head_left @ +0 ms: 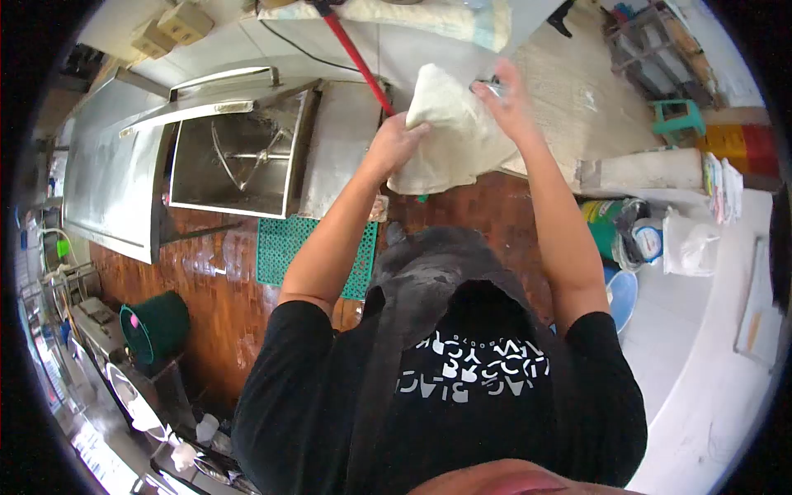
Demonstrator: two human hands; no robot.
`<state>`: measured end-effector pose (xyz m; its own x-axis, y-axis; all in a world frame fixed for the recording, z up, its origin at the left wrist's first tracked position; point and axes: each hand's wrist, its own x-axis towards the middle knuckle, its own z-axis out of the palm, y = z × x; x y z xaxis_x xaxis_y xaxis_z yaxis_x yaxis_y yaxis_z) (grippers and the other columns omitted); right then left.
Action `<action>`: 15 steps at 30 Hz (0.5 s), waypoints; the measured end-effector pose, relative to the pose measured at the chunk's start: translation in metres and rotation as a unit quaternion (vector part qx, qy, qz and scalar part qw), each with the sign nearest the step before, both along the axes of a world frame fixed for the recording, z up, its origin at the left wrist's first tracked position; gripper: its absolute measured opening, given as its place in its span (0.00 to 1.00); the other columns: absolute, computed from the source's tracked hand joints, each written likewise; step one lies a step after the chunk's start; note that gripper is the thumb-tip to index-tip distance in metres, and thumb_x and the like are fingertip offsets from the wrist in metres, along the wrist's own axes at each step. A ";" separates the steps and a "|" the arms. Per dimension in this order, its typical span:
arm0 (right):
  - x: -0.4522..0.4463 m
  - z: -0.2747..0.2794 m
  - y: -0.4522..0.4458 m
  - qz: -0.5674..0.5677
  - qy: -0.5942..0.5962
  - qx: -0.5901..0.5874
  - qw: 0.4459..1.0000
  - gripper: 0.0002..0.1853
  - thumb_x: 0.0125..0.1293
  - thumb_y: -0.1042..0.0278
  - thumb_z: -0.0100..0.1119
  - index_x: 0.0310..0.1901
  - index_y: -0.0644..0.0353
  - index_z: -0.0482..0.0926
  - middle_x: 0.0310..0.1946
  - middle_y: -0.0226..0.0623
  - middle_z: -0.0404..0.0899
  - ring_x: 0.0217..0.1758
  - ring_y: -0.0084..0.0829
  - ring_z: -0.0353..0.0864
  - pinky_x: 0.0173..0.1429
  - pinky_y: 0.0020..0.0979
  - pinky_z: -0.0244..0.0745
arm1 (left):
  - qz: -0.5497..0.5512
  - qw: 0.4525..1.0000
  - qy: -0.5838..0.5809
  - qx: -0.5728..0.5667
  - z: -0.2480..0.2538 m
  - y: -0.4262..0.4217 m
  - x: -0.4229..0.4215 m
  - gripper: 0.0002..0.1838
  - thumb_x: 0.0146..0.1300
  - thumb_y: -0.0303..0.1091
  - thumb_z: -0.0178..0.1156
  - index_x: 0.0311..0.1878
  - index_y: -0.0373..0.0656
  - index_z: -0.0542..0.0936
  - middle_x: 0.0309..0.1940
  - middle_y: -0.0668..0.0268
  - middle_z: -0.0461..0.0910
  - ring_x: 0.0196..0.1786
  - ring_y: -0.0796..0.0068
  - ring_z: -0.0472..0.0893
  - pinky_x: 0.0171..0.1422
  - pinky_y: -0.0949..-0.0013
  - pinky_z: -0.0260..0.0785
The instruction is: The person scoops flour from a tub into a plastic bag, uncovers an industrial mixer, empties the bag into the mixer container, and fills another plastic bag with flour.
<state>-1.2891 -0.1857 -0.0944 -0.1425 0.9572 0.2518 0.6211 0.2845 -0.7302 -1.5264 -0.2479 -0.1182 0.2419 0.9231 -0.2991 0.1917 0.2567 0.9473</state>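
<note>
Sheet point(452, 136) held right of the mixer point(194, 153), fingers of the left hand point(396, 147) pinching its edge. Right hand point(510, 103) blurred; its fingers' state cannot be told. Limp material would favour a firm, wide hold.

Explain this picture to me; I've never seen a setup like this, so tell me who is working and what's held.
There is no robot here: a person works with two bare hands. The one picture comes from a camera worn on the head, looking forward and down, so the black shirt and both arms show from above. The left hand grips the edge of a limp, pale sheet; its material is hard to tell. The right hand is raised beside it, blurred, with something small and shiny at its fingers, too unclear to name. To the left stands an open metal trough with a metal bar inside. A green mat lies on the brown floor.
</note>
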 end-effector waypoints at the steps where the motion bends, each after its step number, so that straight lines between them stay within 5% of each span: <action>1: -0.002 -0.013 -0.001 -0.040 0.004 0.025 0.999 0.33 0.65 0.47 0.62 0.66 0.53 0.65 0.59 0.34 0.73 0.59 0.34 0.73 0.64 0.35 0.66 | 0.029 0.998 -0.046 -0.031 -0.004 -0.003 -0.007 0.24 0.64 0.41 0.60 0.57 0.34 0.74 0.46 0.58 0.82 0.47 0.62 0.81 0.54 0.63 0.72; 4: -0.013 -0.062 -0.042 0.056 0.144 -0.354 0.923 0.38 0.65 0.41 0.59 0.70 0.53 0.59 0.65 0.35 0.69 0.66 0.39 0.69 0.69 0.38 0.62 | 0.125 0.961 -0.224 -0.103 0.003 -0.024 -0.014 0.22 0.64 0.38 0.59 0.58 0.36 0.74 0.46 0.60 0.81 0.45 0.68 0.81 0.52 0.64 0.74; 5: -0.034 -0.058 -0.060 -0.038 0.224 -0.444 0.867 0.37 0.66 0.41 0.57 0.67 0.57 0.63 0.65 0.37 0.69 0.70 0.39 0.65 0.72 0.41 0.59 | 0.148 0.940 -0.277 -0.133 -0.001 -0.027 -0.016 0.22 0.63 0.37 0.59 0.58 0.36 0.74 0.46 0.59 0.81 0.45 0.67 0.82 0.52 0.63 0.74; 7: -0.058 -0.071 -0.066 0.076 0.465 -0.528 0.706 0.35 0.67 0.47 0.59 0.68 0.58 0.62 0.66 0.44 0.66 0.69 0.39 0.65 0.71 0.42 0.62 | 0.176 0.905 -0.356 -0.155 -0.010 -0.030 -0.030 0.22 0.63 0.35 0.59 0.58 0.35 0.73 0.47 0.57 0.81 0.46 0.66 0.82 0.54 0.64 0.75; 9: -0.088 -0.058 -0.062 0.125 0.510 -0.515 0.678 0.31 0.68 0.53 0.59 0.66 0.60 0.63 0.64 0.41 0.68 0.68 0.37 0.68 0.70 0.41 0.64 | 0.193 0.887 -0.389 -0.161 -0.007 -0.032 -0.052 0.22 0.62 0.32 0.59 0.58 0.34 0.72 0.48 0.55 0.80 0.47 0.64 0.82 0.54 0.63 0.75; 13: -0.150 -0.054 -0.047 0.160 0.565 -0.467 0.661 0.25 0.69 0.63 0.57 0.64 0.62 0.65 0.57 0.38 0.74 0.59 0.34 0.75 0.62 0.38 0.73 | 0.229 0.943 -0.237 -0.047 0.017 -0.021 -0.104 0.25 0.60 0.32 0.63 0.58 0.30 0.71 0.48 0.55 0.80 0.46 0.65 0.82 0.51 0.62 0.76; 15: -0.169 -0.087 -0.037 0.136 0.448 -0.502 0.727 0.25 0.70 0.60 0.56 0.64 0.60 0.65 0.57 0.35 0.76 0.59 0.34 0.76 0.60 0.43 0.73 | 0.225 0.972 -0.041 -0.051 0.012 -0.007 -0.131 0.32 0.54 0.36 0.70 0.58 0.27 0.70 0.47 0.52 0.81 0.45 0.64 0.83 0.51 0.62 0.76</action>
